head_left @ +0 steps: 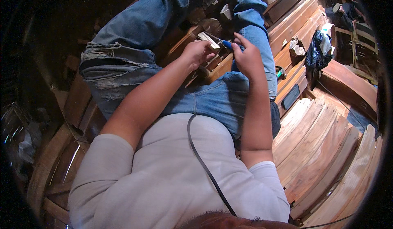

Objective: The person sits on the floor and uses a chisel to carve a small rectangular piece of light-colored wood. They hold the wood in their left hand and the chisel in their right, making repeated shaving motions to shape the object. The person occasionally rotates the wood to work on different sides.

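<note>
Between my knees, my left hand [198, 54] is closed around a small pale wooden piece [208, 40], whose far end sticks out past the fingers. Just to its right, my right hand [248, 58] grips a blue-handled tool [227, 44] with a thin shaft. The shaft points left and away, lying close beside the wooden piece; whether they touch I cannot tell. Its tip is too small to make out. Below both hands are brown wooden boards [221, 68], partly hidden by my hands and jeans.
To the right, long planks [292, 20] hold a black plastic bag [318, 52], a dark flat rectangular object [291, 96] and a small green and black item [280, 72]. More boards [315, 147] lie at lower right. A black cable [200, 159] runs down my shirt.
</note>
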Tool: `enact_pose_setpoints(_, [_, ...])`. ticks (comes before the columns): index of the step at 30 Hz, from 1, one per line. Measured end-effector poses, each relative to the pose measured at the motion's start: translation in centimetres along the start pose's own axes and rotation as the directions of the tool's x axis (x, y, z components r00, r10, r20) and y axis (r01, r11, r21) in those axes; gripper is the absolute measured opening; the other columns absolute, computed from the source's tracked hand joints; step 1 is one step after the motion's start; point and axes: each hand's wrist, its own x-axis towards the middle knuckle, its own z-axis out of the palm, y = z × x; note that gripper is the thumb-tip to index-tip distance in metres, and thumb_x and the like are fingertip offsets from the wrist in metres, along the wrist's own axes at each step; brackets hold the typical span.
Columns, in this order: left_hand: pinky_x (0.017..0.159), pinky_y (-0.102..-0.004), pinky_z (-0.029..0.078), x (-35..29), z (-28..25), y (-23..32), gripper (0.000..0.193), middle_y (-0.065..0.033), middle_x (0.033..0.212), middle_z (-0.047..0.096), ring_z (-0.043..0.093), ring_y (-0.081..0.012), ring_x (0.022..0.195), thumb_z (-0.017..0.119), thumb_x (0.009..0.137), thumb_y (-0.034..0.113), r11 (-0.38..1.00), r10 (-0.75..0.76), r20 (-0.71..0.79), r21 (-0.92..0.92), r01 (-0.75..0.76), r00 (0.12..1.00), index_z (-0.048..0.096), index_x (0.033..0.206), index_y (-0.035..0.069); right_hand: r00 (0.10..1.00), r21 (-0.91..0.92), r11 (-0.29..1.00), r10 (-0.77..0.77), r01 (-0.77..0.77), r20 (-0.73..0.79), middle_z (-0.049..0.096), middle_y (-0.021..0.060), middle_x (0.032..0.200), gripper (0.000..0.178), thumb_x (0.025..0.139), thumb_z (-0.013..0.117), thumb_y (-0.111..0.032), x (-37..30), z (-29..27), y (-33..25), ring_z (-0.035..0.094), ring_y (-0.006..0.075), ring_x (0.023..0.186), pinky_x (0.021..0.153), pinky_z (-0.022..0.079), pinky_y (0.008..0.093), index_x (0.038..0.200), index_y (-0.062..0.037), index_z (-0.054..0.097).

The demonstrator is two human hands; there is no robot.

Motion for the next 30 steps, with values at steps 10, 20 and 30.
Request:
enact_pose_setpoints(10, [0.066,-0.0306,0.057,-2.3,-0.3,-1.4,0.02,-0.0039,0.087,0.063,0.061,-0.0139,0.074,0.056,0.089,0.011,0.977,-0.006,0.034,0.214,-0.002,0.999,0.064,0.108,0.008,0.888,0.241,0.889,0.291,-0.389,0.356,0.066,0.0064,0.09,0.04,0.104,0.054,-0.02,-2.5,1.1,3.0,0.056,0.0128,0.074,0.07,0.049,0.0288,0.139,-0.0037,0.061])
enact_pose_setpoints(20, [0.065,-0.0273,0.044,-0.4,-1.4,0.1,0.027,0.004,0.088,0.065,0.057,-0.0091,0.074,0.062,0.101,0.027,0.962,0.073,0.068,0.26,-0.088,0.995,0.065,0.125,0.016,0.964,0.131,0.964,0.208,-0.231,0.164,0.07,0.0226,0.117,0.042,0.102,0.057,-0.02,-9.4,-1.6,-0.3,0.067,0.0308,0.101,0.095,0.05,0.0362,0.144,-0.0162,0.058])
enact_pose_setpoints(30, [0.069,-0.0289,0.05,-0.7,-1.7,0.1,0.016,0.0023,0.085,0.061,0.059,-0.0118,0.078,0.06,0.1,0.024,0.985,0.026,-0.018,0.17,-0.022,0.999,0.066,0.111,0.013,0.928,0.021,0.96,0.263,-0.278,0.265,0.067,0.0291,0.115,0.043,0.101,0.056,-0.018,-10.0,-0.5,-1.9,0.066,0.045,0.106,0.093,0.051,0.0454,0.144,-0.0161,0.057])
